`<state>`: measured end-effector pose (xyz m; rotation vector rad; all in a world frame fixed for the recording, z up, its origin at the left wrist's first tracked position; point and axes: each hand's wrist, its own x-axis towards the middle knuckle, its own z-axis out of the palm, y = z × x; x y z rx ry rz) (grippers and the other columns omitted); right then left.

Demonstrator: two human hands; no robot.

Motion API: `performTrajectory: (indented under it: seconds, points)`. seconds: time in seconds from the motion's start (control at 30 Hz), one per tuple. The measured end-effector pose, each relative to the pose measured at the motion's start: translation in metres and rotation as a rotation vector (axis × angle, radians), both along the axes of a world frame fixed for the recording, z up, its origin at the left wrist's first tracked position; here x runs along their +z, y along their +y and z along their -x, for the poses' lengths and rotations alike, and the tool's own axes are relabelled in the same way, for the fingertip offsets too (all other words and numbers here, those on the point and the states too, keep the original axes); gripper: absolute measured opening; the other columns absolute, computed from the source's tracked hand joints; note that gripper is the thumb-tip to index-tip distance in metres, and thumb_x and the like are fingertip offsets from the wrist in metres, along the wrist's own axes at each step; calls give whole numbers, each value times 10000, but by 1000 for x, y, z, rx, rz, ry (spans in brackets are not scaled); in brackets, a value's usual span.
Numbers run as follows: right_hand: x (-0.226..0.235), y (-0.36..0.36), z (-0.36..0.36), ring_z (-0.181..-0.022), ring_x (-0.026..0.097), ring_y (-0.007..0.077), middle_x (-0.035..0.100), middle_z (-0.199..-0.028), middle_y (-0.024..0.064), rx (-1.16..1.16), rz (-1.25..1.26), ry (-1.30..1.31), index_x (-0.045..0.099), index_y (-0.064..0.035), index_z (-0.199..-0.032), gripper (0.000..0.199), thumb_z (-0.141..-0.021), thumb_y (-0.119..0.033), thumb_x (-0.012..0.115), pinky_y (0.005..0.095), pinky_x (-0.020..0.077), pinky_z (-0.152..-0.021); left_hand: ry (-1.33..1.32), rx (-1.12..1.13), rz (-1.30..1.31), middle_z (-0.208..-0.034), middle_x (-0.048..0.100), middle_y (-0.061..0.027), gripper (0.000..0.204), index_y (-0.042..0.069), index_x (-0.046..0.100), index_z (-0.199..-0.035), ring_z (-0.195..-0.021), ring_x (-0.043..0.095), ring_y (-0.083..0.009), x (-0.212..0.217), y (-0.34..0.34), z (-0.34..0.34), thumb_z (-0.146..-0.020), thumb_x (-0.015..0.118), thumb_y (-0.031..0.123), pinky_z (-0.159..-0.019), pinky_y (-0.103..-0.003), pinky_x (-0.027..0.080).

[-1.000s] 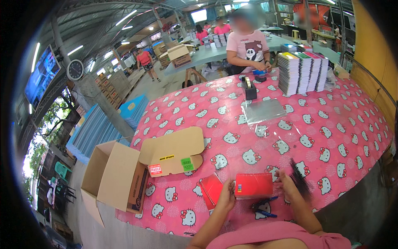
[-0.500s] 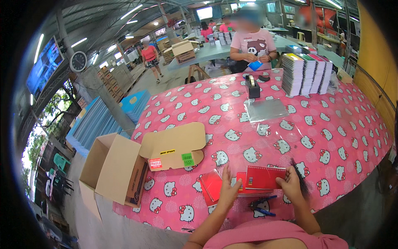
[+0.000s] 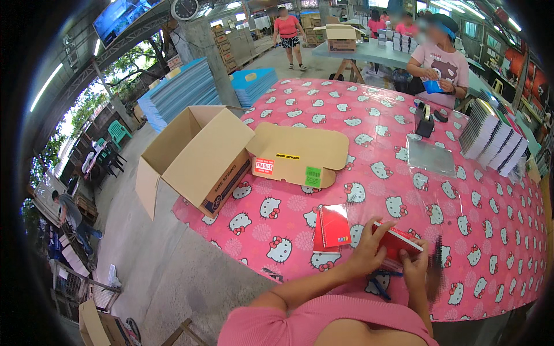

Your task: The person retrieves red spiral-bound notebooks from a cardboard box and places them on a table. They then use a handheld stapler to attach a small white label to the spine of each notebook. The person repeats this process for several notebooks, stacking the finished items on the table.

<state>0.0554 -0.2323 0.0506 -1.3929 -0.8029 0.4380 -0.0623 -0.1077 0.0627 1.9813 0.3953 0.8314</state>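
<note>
- At the near worktop (image 3: pixel 490 219), the left hand (image 3: pixel 368 248) and right hand (image 3: pixel 416 269) both grip tilted red notebooks (image 3: pixel 396 242).
- Likely step: squaring them; next move calls for even pressure.

A red, white-edged notebook (image 3: pixel 393 243) — tilted — is held by left hand (image 3: pixel 367 251) and right hand (image 3: pixel 416 271).

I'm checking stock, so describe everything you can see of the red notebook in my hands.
The red rectangular notebook is tilted, with a smooth-looking cover and a whitish edge, apparently paper, running along its top and sloping down to the right. The left hand grips its left end, fingers over the top edge; the right hand holds its right end, thumb on the red face. It is above the pink cat-print table covering. Fingers hide parts of it.
</note>
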Motion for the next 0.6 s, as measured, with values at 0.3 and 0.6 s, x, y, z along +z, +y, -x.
performTrajectory:
  seconds: [0.3,0.6]
  points:
    - [0,1,2,-963,533,145,555,-1006,70,-30,37,35,435,-37,-1061,297,-827,50,595,287,429,-879,-11,30,-37,-1391,243,-224,603,132,390,-1353,-1161,432,-319,-5,2,-6,-796,596,22,-832,-330,471]
    - [-24,1,-7,-923,520,119,543,-970,43,-50,23,-18,439,-54,-1028,282,-828,34,617,274,419,-859,51,373,-299,-1425,314,-183,726,44,350,-1374,-1352,251,-329,38,77,50,-773,719,218,-1105,-419,208]
